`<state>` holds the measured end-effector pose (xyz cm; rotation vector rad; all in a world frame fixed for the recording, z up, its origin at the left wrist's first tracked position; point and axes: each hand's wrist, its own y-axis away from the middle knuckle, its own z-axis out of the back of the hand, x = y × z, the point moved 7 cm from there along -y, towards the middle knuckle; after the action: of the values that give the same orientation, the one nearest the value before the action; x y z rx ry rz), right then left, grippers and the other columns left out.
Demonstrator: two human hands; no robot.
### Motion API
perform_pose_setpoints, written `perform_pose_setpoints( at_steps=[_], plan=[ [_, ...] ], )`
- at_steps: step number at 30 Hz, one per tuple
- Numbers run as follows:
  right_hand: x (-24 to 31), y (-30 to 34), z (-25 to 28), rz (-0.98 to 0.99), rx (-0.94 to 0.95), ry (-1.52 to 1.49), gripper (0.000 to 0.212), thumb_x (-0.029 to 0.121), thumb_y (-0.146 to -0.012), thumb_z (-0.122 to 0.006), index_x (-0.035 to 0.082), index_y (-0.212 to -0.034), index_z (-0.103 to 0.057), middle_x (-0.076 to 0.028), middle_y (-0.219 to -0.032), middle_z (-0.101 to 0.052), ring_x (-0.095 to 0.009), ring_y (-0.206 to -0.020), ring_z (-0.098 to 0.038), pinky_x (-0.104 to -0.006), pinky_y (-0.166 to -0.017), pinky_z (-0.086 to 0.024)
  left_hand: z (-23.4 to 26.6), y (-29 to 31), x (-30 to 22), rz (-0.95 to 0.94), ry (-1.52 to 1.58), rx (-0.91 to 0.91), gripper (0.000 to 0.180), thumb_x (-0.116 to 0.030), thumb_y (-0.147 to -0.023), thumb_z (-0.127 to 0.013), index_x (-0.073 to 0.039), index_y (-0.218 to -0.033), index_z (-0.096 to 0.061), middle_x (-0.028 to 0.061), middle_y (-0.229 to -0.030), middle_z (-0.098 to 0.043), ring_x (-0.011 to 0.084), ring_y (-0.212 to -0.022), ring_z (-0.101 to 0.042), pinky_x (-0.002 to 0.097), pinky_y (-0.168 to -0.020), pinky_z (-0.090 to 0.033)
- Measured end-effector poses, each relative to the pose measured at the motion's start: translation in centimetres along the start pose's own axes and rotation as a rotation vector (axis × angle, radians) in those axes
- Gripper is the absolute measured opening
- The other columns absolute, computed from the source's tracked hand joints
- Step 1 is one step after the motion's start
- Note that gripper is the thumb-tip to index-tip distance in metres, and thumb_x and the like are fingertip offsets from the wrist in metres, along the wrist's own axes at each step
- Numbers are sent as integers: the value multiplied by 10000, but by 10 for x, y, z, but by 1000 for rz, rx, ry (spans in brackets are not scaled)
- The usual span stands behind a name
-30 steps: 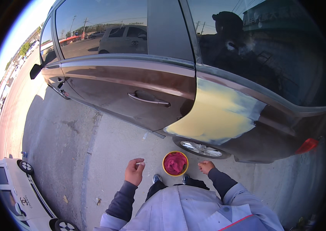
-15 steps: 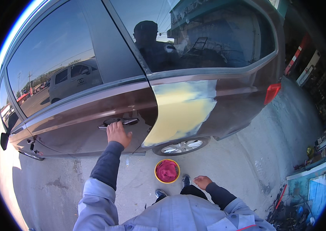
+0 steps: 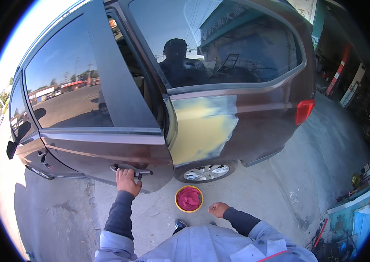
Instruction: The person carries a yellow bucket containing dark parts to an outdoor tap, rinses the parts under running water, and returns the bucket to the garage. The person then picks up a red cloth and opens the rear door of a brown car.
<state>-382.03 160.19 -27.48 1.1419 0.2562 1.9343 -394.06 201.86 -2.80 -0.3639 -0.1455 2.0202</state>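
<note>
The fingers of my left hand (image 3: 128, 181) are hooked round the door handle (image 3: 131, 170) of a dark brown car. This rear door (image 3: 93, 159) stands partly open, with a dark gap along its rear edge. Low over the ground, my right hand (image 3: 219, 209) hangs with its fingers curled in; whether anything is in them cannot be made out. Just behind the door, a yellow filler patch (image 3: 200, 131) with pale, smeared borders covers the body panel above the rear wheel (image 3: 207, 173).
A yellow-rimmed bucket (image 3: 177, 204) with a pink cloth (image 3: 189, 198) in it stands on the concrete by my feet. Keys (image 3: 45, 160) hang at the front door. Dark clutter and a blue panel (image 3: 366, 222) lie to the right, near a red post (image 3: 338, 70).
The rear door has come open, its rear edge swinging out toward me with my left hand on the handle. My right hand has shifted a little left.
</note>
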Motion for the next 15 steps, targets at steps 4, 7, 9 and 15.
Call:
perform_pose_setpoints(
  at_steps=[4, 7, 9, 15],
  plan=[
    [-7, -8, 5, 62, 69, 48, 466, 477, -885, -631, 69, -1090, -720, -149, -1003, -739, -305, -944, -700, -372, -859, -537, 42, 113, 25, 0, 69, -12, 315, -65, -622, -743, -44, -861, -540, 158, -937, -575, 398, -1082, -537, 568, -1140, -326],
    [-18, -10, 9, 78, 130, 82, 454, 467, -882, -632, 65, -1070, -728, -162, -1019, -736, -320, -954, -696, -388, -876, -533, 60, 212, 66, 79, 68, -9, 315, -45, -634, -718, -25, -923, -593, 179, -1076, -616, 429, -1242, -499, 514, -1127, -374],
    [-31, -10, 12, 54, 139, 131, 448, 459, -884, -627, 59, -1052, -737, -175, -1032, -732, -330, -965, -693, -400, -890, -528, 79, 297, 107, 241, -41, -121, 569, -54, -676, -710, 2, -1232, -604, 225, -1287, -593, 439, -1302, -476, 476, -1120, -393],
    [-68, -8, 3, 46, 304, 213, 460, 458, -898, -605, 42, -1032, -749, -195, -1059, -723, -359, -1015, -674, -414, -927, -516, 175, 497, 181, 861, 528, -538, 519, -333, -1041, -403, 14, -1414, -502, 155, -1403, -569, 294, -1272, -548, 412, -1120, -382]
  ],
)
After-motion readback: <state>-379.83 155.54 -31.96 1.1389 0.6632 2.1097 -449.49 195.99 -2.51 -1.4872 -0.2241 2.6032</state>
